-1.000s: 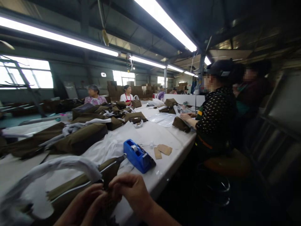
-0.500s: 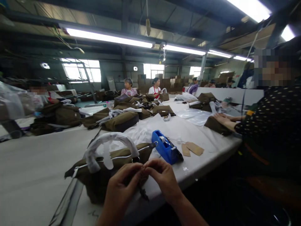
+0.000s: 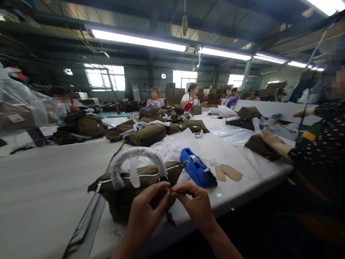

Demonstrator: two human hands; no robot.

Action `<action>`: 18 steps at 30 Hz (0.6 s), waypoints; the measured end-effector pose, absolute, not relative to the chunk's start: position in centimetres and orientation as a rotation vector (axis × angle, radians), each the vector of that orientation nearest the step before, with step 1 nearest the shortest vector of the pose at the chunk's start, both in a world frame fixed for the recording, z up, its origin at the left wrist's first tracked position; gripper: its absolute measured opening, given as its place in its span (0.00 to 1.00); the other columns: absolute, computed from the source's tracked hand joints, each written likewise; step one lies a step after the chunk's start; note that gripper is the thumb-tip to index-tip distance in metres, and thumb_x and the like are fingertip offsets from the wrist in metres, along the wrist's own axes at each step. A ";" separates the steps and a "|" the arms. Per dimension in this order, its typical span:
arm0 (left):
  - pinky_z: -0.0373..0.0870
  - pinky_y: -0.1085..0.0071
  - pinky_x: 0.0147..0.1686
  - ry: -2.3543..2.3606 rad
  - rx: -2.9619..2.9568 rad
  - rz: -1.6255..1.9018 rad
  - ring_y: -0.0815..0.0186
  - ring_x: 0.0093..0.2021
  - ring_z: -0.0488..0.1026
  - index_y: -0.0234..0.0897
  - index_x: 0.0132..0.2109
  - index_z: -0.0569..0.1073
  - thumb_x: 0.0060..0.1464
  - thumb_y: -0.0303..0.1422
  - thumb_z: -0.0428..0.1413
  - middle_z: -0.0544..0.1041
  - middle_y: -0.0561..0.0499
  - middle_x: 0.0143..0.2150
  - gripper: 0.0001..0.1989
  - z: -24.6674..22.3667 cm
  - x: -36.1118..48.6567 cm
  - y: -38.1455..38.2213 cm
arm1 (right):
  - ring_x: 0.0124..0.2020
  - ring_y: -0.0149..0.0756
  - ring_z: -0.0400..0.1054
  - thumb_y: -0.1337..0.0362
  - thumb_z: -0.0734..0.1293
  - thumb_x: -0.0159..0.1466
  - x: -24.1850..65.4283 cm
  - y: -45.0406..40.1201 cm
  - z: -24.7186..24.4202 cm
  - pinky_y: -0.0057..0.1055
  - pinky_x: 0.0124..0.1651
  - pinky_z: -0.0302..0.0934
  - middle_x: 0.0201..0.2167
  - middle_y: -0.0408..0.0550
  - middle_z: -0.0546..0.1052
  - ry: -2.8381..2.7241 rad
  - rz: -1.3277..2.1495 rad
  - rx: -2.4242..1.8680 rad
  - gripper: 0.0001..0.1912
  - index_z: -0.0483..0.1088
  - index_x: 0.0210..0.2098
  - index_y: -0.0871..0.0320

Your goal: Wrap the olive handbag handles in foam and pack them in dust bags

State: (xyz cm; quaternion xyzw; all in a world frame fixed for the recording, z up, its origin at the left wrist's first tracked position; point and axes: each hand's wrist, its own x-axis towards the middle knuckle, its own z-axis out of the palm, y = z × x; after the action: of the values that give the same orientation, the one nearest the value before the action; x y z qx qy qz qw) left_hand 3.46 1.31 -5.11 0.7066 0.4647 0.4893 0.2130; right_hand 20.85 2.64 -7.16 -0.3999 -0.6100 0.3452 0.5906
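Note:
An olive-brown handbag [image 3: 120,199] stands on the white table in front of me, its arched handle [image 3: 145,151] wrapped in white material. Both my hands meet at the bag's near right side, just below a metal ring on the handle. My left hand [image 3: 147,208] is closed in a pinch, thumb against fingers. Fingertip to fingertip with it, my right hand [image 3: 198,207] pinches too. Between and below them shows a small brown patterned piece [image 3: 171,201] with a dark dangling end [image 3: 170,219]; the fingers hide its upper part.
A blue tape dispenser [image 3: 196,169] stands right of the bag, beside brown paper tags [image 3: 231,172]. Behind lie white wrapping [image 3: 172,145] and piled olive bags [image 3: 148,136]. A co-worker's hand [image 3: 271,138] rests on another bag [image 3: 260,146] at the right. Other people sit farther back.
The whole view has shifted, so things appear farther right. My hands stay pinched at the same spot by the bag. The co-worker's two hands were together on a bag; now they are apart.

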 end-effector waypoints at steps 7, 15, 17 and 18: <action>0.77 0.75 0.39 1.302 1.928 1.322 0.66 0.36 0.81 0.44 0.46 0.80 0.57 0.35 0.62 0.84 0.55 0.38 0.10 -4.5 3.5 1.2 | 0.34 0.37 0.78 0.66 0.76 0.58 21.3 2.7 -6.9 0.29 0.40 0.72 0.32 0.45 0.83 -1.439 0.812 -0.941 0.02 0.81 0.32 0.54; 0.79 0.71 0.39 1.287 1.922 1.337 0.62 0.36 0.82 0.41 0.45 0.81 0.57 0.37 0.61 0.84 0.51 0.38 0.10 -4.7 3.4 1.4 | 0.33 0.37 0.77 0.64 0.76 0.57 20.9 2.7 -6.8 0.29 0.38 0.72 0.31 0.46 0.83 -1.452 0.791 -0.945 0.01 0.82 0.31 0.55; 0.79 0.71 0.40 1.297 1.930 1.341 0.62 0.37 0.82 0.42 0.45 0.81 0.56 0.36 0.62 0.85 0.51 0.39 0.10 -4.8 3.4 1.6 | 0.32 0.37 0.77 0.65 0.75 0.58 20.9 2.9 -6.8 0.29 0.38 0.72 0.31 0.45 0.83 -1.467 0.767 -0.942 0.01 0.82 0.31 0.54; 0.79 0.71 0.41 1.303 1.935 1.341 0.62 0.37 0.82 0.42 0.45 0.81 0.56 0.36 0.62 0.85 0.51 0.40 0.10 -4.8 3.3 1.7 | 0.33 0.37 0.78 0.65 0.75 0.58 20.9 3.0 -6.8 0.28 0.38 0.72 0.30 0.45 0.83 -1.471 0.758 -0.937 0.00 0.82 0.30 0.54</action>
State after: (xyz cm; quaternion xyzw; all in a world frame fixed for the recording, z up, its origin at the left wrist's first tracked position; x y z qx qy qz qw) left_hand 3.32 1.66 -4.83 0.7009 0.4720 0.4858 0.2234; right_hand 20.88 2.99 -6.79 -0.4012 -0.6294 0.3244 0.5810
